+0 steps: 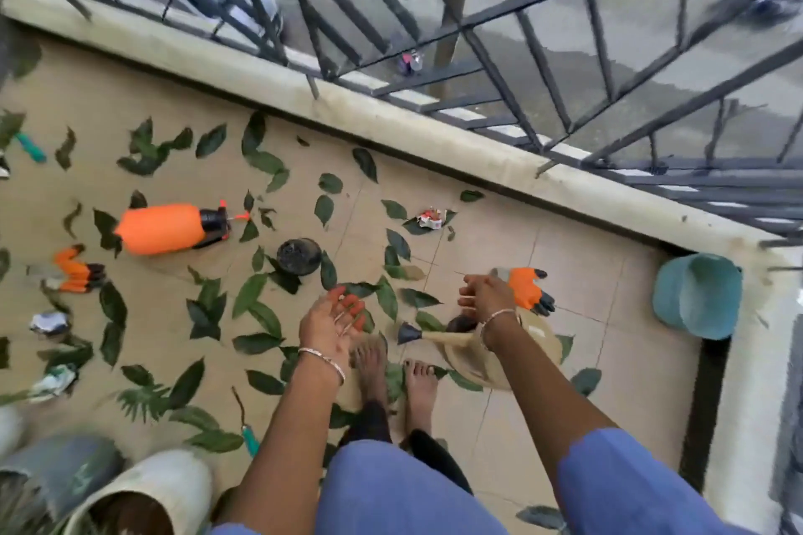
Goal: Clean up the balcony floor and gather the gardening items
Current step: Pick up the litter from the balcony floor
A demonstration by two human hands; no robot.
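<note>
Left hand (332,326) palm up, grip apart, fingers relaxed, holding nothing. Right hand (486,295) hovers over the beige watering can (465,365). Fingers are curled, but I can't tell whether the grip is clamped on anything: it overlaps an orange glove (528,287), contact unclear. Right forearm hides the middle of the can; dark spout head sticks out to the left. Leaves (250,295) scattered all over the floor (608,361). Orange sprayer (160,228) lies on its side at left, second orange glove (76,269) near it, motion-blurred. Black pot (299,256) between sprayer and hands. Teal-handled tool (30,147) cut off at the left edge. Teal bucket (695,295) by the right wall.
</note>
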